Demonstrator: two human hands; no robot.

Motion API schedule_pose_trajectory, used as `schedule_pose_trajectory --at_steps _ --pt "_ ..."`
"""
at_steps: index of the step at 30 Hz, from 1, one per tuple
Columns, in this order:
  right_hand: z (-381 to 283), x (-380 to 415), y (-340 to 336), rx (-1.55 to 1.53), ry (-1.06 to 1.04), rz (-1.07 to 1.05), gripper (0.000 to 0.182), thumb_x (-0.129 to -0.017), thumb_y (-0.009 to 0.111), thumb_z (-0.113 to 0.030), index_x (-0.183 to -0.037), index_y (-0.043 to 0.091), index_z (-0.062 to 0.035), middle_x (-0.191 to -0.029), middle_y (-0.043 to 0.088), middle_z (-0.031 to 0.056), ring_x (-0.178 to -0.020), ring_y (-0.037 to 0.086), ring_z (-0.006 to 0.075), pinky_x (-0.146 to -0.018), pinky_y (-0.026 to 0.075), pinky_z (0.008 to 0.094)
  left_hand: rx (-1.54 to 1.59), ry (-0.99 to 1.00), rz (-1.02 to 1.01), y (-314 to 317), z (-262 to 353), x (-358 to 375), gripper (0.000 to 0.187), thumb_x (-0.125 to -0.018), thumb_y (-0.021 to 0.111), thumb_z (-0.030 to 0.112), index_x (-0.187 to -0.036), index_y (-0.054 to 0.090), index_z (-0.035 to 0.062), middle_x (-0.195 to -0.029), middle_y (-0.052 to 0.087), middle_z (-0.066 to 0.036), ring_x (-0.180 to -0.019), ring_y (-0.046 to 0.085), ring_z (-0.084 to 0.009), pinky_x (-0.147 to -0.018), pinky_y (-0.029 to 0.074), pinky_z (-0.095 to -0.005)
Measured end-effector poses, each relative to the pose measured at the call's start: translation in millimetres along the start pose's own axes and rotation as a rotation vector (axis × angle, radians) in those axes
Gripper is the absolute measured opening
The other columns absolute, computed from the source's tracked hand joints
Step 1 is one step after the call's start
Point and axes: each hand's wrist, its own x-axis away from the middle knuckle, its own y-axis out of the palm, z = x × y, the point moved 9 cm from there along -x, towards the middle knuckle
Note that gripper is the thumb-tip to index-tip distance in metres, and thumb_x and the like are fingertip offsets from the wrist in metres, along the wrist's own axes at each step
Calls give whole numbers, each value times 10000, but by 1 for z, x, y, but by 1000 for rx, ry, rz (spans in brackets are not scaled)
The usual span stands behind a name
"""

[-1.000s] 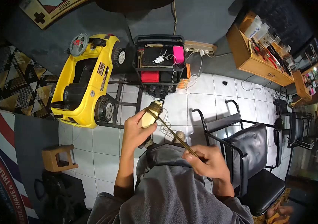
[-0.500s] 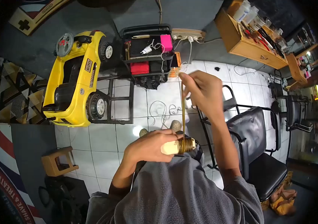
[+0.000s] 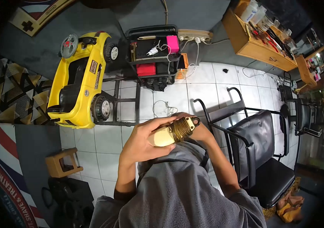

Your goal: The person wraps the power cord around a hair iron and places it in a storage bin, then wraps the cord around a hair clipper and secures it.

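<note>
A cream hair clipper (image 3: 162,137) lies in my left hand (image 3: 136,146), its fingers and thumb wrapped round the body from both sides. Several turns of a brownish-gold cord (image 3: 181,130) circle the clipper's end, close to a small black hanging loop (image 3: 196,121). My right hand (image 3: 200,132) is behind and beside that wound end. Its fingertips are mostly hidden by the clipper and cord; it appears closed on the cord's free length. Both hands are above my lap, over the grey cloth of my clothing (image 3: 177,186).
A yellow toy car (image 3: 80,81) stands at left on a dark frame. Ahead is a black trolley (image 3: 154,59) beside a power strip (image 3: 196,36). A black armchair (image 3: 259,152) stands close on my right. A brown stool (image 3: 63,163) sits lower left; a wooden counter (image 3: 257,49) is upper right.
My right hand has come down from high above the clipper to behind its wound end. The stretched cord is no longer visible as a straight line. My left hand has tilted and raised the clipper.
</note>
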Motion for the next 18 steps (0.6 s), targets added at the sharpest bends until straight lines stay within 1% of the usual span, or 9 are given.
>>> schedule_pose_trajectory --at_steps 2,6,8,9,12,13,16,17,18 --pt "-19 8 -4 -381 95 115 347 -750 604 52 -1097 598 34 -974 657 142 -958 619 166 -865 479 306 194 -78 64 -3 -9 0 641 -655 788 -17 -1246 541 -34 -1102 640 -84 -1002 590 -108 -889 462 -245" --pt "-59 27 -8 -478 -28 165 300 -801 587 36 -1101 585 46 -962 649 120 -935 609 128 -834 488 296 299 -99 38 5 -17 2 614 -685 798 13 -1240 541 -34 -1060 643 -67 -977 588 -95 -856 467 -237" --pt "-60 31 -19 -2 -85 258 286 -809 606 19 -1095 590 28 -979 656 102 -893 634 141 -798 499 289 348 -94 22 13 -15 0 599 -691 796 15 -1232 543 -32 -1033 639 -60 -946 585 -91 -834 464 -232" --pt "-69 27 -22 24 -135 296 285 -795 629 6 -1079 601 5 -979 661 96 -841 661 192 -767 512 297 395 -88 13 16 -13 0 584 -698 793 18 -1223 544 -30 -1006 634 -52 -915 581 -87 -812 462 -227" --pt "-86 21 -23 222 -166 272 282 -777 652 -3 -1056 616 -15 -964 653 107 -857 663 251 -763 514 308 477 -179 -25 24 -14 2 563 -711 784 24 -1216 542 -30 -977 627 -53 -875 569 -81 -777 455 -223" --pt "-92 18 -26 290 -254 296 273 -761 649 -5 -1033 623 -10 -929 635 113 -824 639 270 -730 513 329 498 -168 -16 26 -11 1 527 -749 758 35 -1220 531 -33 -956 620 -46 -848 557 -73 -748 447 -217" --pt "-101 11 -49 443 -330 360 276 -702 675 -1 -970 609 12 -902 624 114 -762 616 224 -678 497 326 594 -267 -96 38 -22 4 521 -774 738 40 -1240 518 -33 -975 621 -51 -867 564 -78 -767 451 -221" --pt "-114 7 -58 471 -432 417 265 -687 653 37 -947 609 8 -858 622 112 -732 611 216 -646 490 320 609 -284 -118 45 -24 5 504 -812 706 63 -1261 501 -39 -997 620 -58 -871 582 -96 -775 465 -229" --pt "-114 3 -65 539 -419 441 214 -751 591 102 -942 603 5 -827 623 111 -705 609 204 -616 486 288 611 -287 -122 48 -25 4 504 -812 706 63 -1261 501 -39 -997 620 -58 -871 582 -96 -775 465 -229"
